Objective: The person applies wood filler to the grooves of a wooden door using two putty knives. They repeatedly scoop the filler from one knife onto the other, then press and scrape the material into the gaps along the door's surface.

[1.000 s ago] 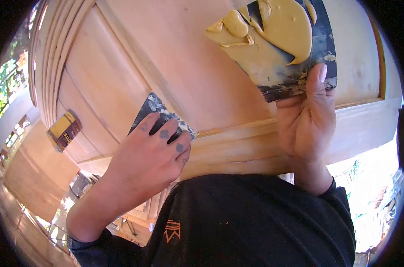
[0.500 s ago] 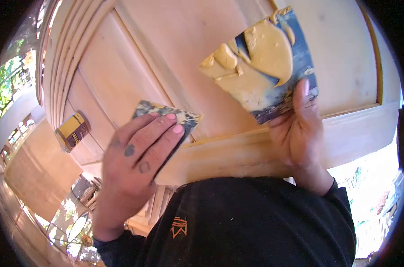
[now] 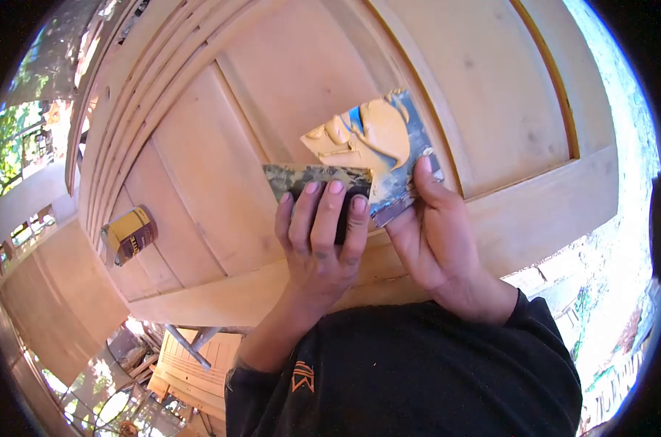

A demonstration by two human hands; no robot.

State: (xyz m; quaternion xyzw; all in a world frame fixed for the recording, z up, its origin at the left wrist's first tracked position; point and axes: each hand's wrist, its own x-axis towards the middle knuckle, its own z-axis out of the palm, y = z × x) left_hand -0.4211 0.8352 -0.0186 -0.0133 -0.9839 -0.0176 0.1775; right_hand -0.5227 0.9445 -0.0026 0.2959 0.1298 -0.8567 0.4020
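The left hand (image 3: 319, 247) grips a scraper (image 3: 290, 175), now overlapping, from here, the putty-smeared board (image 3: 418, 135) the right hand (image 3: 447, 240) holds above the wooden panel (image 3: 192, 171); a second ago they stood apart.

You wear a black top (image 3: 447, 379) with an angular orange emblem (image 3: 303, 376) on the left of its front and a tiny pale fleck (image 3: 375, 364) nearer the middle. Black too, the left sleeve (image 3: 252, 390) and right sleeve (image 3: 538, 324) leave your left hand (image 3: 319, 237) and right hand (image 3: 445, 237) bare.
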